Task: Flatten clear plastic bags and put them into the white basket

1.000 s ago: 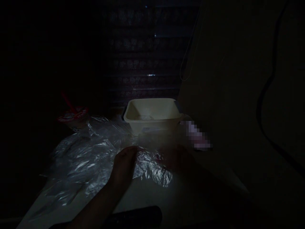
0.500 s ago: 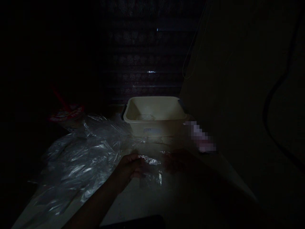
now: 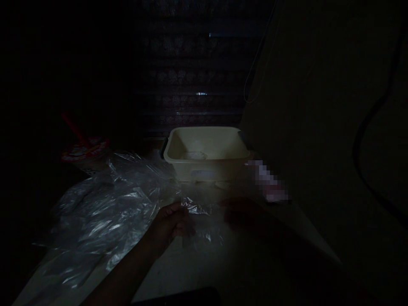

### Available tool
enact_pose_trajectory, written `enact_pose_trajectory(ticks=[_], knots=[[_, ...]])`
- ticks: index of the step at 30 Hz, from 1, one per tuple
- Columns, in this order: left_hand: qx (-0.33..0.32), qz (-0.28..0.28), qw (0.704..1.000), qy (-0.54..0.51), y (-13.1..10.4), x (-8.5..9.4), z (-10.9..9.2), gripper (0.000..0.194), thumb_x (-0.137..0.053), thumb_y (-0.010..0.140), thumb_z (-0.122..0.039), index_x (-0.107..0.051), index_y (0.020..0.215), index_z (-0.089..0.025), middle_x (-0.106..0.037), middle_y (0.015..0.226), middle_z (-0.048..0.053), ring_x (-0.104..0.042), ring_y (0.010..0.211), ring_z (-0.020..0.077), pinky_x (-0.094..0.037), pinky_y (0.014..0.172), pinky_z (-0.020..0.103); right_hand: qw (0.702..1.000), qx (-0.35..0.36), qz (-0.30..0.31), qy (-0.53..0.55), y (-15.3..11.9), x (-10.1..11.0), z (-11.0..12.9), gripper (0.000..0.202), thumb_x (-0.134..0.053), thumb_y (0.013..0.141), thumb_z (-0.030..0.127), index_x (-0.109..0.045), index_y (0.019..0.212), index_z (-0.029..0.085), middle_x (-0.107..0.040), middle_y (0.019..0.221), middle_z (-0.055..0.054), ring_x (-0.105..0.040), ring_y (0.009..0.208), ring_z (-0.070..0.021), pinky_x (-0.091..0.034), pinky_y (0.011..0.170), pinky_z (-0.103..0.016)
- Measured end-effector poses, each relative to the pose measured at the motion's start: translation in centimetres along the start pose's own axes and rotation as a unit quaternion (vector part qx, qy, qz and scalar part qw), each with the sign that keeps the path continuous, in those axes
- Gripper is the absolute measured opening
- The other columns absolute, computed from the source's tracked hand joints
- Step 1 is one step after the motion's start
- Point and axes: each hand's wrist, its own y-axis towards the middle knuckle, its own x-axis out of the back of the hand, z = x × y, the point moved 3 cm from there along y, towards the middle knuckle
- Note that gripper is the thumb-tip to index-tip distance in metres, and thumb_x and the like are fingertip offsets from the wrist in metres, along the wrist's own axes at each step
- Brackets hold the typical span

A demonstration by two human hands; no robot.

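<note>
Pinched between the fingers of my left hand (image 3: 170,223) is the left edge of a clear plastic bag (image 3: 200,225). My right hand (image 3: 240,212) is at the bag's right side, dim and in shadow; how its fingers lie is hard to make out. A heap of clear plastic bags (image 3: 108,212) spreads over the table to the left, beside my left forearm. Beyond both hands stands a cream plastic tub (image 3: 207,170) with dark side handles, and something clear lies on its bottom.
A cup with a red patterned lid and red straw (image 3: 86,151) stands behind the heap. Right of the tub lies a blurred pinkish item (image 3: 269,182). A dark object (image 3: 181,296) shows at the table's near edge. A dark cable (image 3: 357,148) hangs at the right.
The bag between my hands has shifted and its folds now catch the light differently. My left hand has moved slightly left; the whole view has tilted a little.
</note>
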Motion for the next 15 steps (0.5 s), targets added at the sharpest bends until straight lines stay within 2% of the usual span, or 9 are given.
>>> enact_pose_trajectory(ticks=[4,10,15], knots=[[-0.002,-0.016,1.0,-0.013,-0.03,0.1,0.03,0.012,-0.063,0.055,-0.02,-0.054,0.059,-0.014,-0.047,0.039,-0.006,-0.04,0.033,0.0033,-0.031,0.034,0.014,1.0,0.009,0.001,0.01,-0.27,-0.05,-0.03,0.031,-0.034,0.081,0.029,-0.052,0.099,0.012,-0.063,0.069,-0.006,-0.059,0.055,-0.0123,-0.045,0.055,-0.028],[-0.005,-0.078,0.997,0.01,-0.16,0.41,-0.14,0.011,-0.061,0.049,-0.019,-0.058,0.059,-0.015,-0.049,0.039,-0.005,-0.039,0.031,0.0039,-0.03,0.032,0.015,0.999,0.025,-0.001,0.021,-0.25,-0.01,-0.1,0.028,-0.037,0.078,0.024,-0.054,0.096,0.01,-0.064,0.07,-0.007,-0.059,0.054,-0.0113,-0.045,0.054,-0.027],[-0.067,-0.054,0.994,0.074,0.32,0.91,-0.14,0.006,-0.055,0.049,-0.02,-0.059,0.05,-0.015,-0.055,0.047,-0.003,-0.046,0.04,0.0075,-0.034,0.04,0.018,0.999,0.034,-0.018,0.024,0.49,0.42,-0.36,0.023,-0.046,0.072,0.027,-0.059,0.079,0.009,-0.063,0.066,-0.006,-0.058,0.051,-0.0109,-0.045,0.053,-0.027]])
